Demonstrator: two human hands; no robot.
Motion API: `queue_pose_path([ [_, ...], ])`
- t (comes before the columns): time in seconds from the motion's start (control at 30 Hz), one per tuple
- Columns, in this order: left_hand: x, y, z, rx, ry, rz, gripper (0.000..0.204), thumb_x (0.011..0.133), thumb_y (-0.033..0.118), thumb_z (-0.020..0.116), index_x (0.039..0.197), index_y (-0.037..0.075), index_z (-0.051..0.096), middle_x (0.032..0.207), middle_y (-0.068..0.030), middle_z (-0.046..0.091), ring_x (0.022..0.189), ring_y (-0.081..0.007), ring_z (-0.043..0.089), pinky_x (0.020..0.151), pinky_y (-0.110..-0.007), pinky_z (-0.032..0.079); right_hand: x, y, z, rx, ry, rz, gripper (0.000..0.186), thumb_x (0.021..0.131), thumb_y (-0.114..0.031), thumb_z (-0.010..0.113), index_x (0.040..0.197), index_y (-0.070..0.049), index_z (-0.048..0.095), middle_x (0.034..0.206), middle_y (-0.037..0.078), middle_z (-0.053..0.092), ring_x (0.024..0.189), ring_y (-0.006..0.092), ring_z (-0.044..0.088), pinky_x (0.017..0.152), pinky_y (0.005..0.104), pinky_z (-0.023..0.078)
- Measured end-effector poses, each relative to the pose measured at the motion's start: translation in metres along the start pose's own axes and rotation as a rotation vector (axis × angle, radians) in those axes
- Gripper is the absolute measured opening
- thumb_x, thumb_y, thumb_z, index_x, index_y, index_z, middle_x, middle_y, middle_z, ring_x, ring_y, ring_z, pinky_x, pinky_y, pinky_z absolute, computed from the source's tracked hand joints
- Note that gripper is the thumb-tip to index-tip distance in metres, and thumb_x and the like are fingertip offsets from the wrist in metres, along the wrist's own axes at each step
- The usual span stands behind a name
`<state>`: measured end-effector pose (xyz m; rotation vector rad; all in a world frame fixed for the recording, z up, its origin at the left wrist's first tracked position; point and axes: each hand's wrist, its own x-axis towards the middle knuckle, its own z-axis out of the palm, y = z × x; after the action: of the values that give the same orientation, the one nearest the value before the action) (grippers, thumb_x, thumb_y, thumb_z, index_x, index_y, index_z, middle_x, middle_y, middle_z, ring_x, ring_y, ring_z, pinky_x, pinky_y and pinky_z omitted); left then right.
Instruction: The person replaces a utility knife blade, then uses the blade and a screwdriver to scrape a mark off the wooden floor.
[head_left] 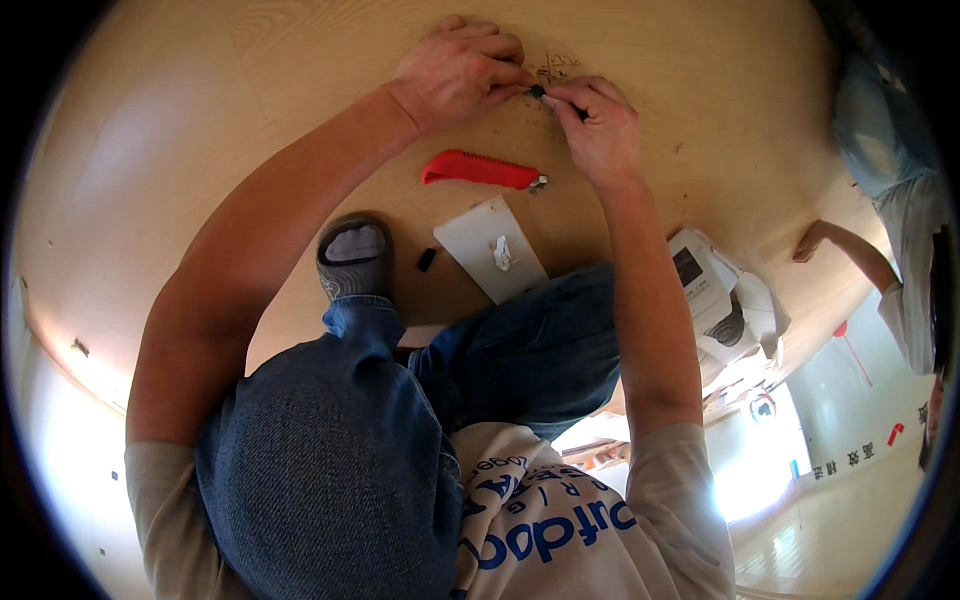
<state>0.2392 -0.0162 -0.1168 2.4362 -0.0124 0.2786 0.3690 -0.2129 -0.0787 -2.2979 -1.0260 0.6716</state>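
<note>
My left hand (462,72) and my right hand (606,126) meet at the far middle of the wooden floor, both closed in a pinch. Between their fingertips is a small black piece (537,91), too small for its kind to be told. Something dark also shows under the fingers of my right hand, mostly hidden. Dark thin scraps (556,68) are scattered on the wood just beyond my fingers. Nearer to me lies a red utility knife (482,170), its metal tip pointing right, touched by neither hand.
A white flat board (470,240) bears a crumpled white scrap (502,254). Beside it are a small black block (427,260) and my slippered foot (356,255). A white printed package (725,300) stands right of my knee. Another person (885,190) is at the far right, one arm reaching out.
</note>
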Motion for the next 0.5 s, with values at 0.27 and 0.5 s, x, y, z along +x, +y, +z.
queue_pose_path([
  [0.27, -0.020, 0.019, 0.007, -0.024, -0.058, 0.054, 0.013, 0.084, 0.023, 0.080, 0.097, 0.022, 0.080, 0.101, 0.0038, 0.070, 0.099, -0.0173, 0.064, 0.085, -0.036, 0.046, -0.042, 0.020, 0.015, -0.049, 0.089, -0.096, 0.008, 0.088, -0.017, 0.079, 0.094, -0.014, 0.082, 0.097, 0.007, 0.074, 0.093, 0.0298, 0.069, 0.083, 0.0420, 0.057],
  [0.5, -0.052, 0.031, -0.001, -0.210, -0.219, 0.011, 0.021, 0.088, 0.023, 0.078, 0.108, 0.019, 0.080, 0.117, -0.0013, 0.070, 0.110, -0.0235, 0.062, 0.097, -0.043, 0.047, -0.079, 0.029, 0.003, -0.098, 0.015, -0.174, 0.010, 0.087, -0.017, 0.081, 0.096, -0.014, 0.078, 0.098, 0.006, 0.073, 0.094, 0.0297, 0.068, 0.082, 0.0419, 0.056],
])
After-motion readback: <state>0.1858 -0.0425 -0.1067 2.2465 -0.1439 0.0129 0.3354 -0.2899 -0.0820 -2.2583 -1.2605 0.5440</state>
